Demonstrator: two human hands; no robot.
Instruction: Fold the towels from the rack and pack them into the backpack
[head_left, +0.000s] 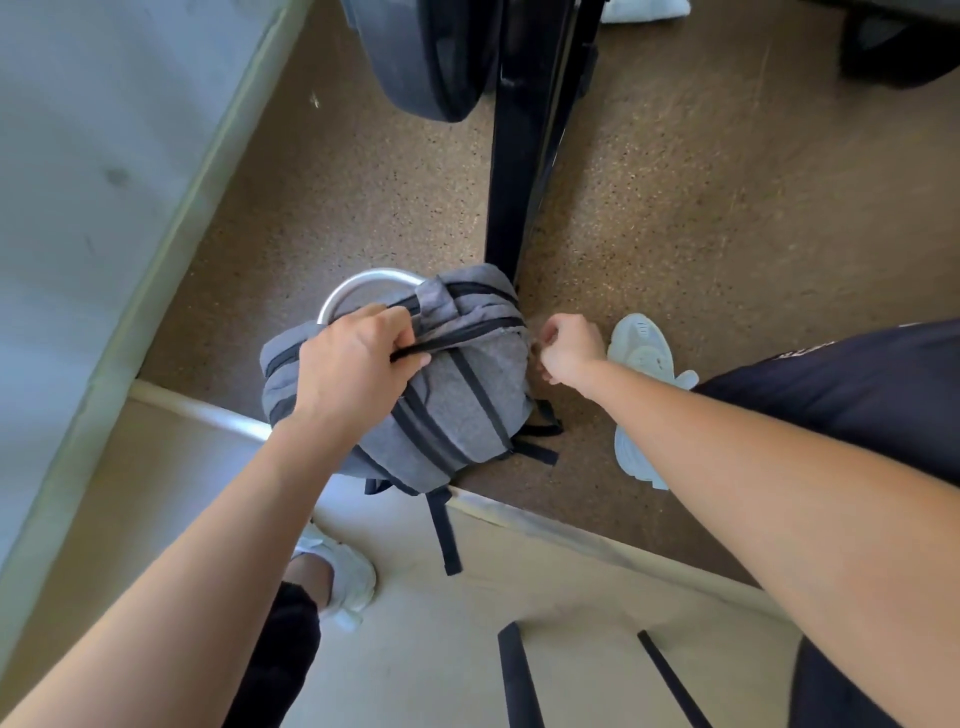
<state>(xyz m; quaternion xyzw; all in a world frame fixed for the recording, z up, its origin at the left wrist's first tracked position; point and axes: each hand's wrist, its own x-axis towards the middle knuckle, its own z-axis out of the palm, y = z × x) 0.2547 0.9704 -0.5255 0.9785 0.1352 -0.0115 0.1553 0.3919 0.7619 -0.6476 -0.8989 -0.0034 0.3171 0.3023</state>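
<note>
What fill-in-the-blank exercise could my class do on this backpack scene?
1. The left hand grips a strap coloured ____.
2. The backpack is made of ____ fabric.
3. The backpack sits mostly on the speckled brown ____, against a black post.

Missing words: black; grey; floor.

The person wears black clothes (857, 395) and white sneakers (640, 348)
</note>
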